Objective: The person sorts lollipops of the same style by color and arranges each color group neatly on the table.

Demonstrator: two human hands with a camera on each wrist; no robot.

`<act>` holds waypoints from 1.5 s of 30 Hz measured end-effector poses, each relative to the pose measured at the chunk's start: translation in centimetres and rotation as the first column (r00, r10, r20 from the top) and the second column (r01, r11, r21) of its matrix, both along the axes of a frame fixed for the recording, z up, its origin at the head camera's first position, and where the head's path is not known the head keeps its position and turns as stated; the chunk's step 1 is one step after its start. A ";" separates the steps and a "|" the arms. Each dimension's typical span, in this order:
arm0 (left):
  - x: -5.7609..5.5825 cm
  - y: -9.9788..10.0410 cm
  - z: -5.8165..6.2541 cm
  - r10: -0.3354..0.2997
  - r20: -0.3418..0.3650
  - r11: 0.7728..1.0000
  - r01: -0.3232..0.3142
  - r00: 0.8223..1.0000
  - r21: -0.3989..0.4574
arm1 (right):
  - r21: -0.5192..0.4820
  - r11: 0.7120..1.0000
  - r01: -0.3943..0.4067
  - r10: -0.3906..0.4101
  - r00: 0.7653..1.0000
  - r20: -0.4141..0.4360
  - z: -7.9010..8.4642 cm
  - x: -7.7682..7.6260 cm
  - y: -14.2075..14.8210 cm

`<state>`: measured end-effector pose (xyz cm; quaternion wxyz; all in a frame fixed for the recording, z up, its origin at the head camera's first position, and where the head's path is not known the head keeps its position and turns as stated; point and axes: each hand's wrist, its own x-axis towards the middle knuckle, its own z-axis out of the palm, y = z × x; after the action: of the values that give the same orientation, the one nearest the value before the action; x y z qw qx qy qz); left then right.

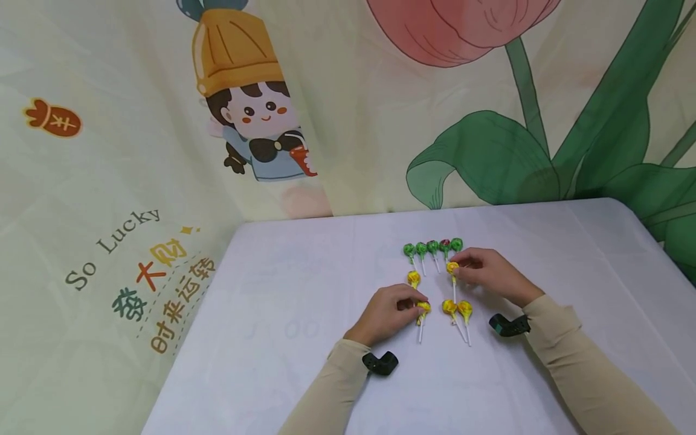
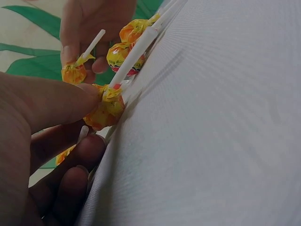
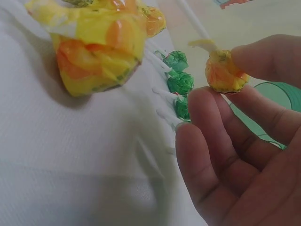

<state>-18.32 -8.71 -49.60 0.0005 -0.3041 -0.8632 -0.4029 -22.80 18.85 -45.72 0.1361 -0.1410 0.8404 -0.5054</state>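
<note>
My left hand [image 1: 388,311] pinches a yellow-wrapped lollipop [image 2: 106,113] by its head between thumb and fingers, low at the white cloth, its stick pointing toward me. Across from it, my right hand [image 1: 486,272] grips another yellow lollipop [image 3: 225,73] between thumb and fingertips, seemingly lifted off the cloth. A third yellow lollipop [image 1: 414,278] lies just beyond my left hand. Two more yellow lollipops, one at left [image 1: 449,307] and one at right [image 1: 464,309], lie side by side between the hands and nearer me. Close past my right fingers runs a row of green lollipops [image 1: 432,247].
A white cloth [image 1: 283,290] covers the table. Behind it hangs a printed backdrop [image 1: 353,121] with a cartoon figure and a large flower. Each wrist wears a black device, on the left [image 1: 380,363] and on the right [image 1: 509,325].
</note>
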 end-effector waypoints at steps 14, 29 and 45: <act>0.0 0.0 -0.2 -0.006 0.000 0.999 0.006 1.000 0.032 | 0.045 0.999 -0.023 0.023 1.000 -0.002 -0.2 -0.8 -1.6; 0.1 -0.1 -0.1 -0.012 0.008 0.999 0.012 1.000 0.034 | 0.171 0.982 -0.078 0.087 0.995 -0.044 0.1 -1.6 -3.4; 0.1 -0.2 -0.4 -0.016 0.003 1.000 0.016 1.000 0.023 | 0.229 0.968 -0.099 0.113 0.993 -0.046 -0.3 -1.5 -4.7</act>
<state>-18.25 -8.95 -49.98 -0.0007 -0.3106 -0.8560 -0.4133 -24.32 14.19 -46.00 0.1532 -0.1841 0.8873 -0.3941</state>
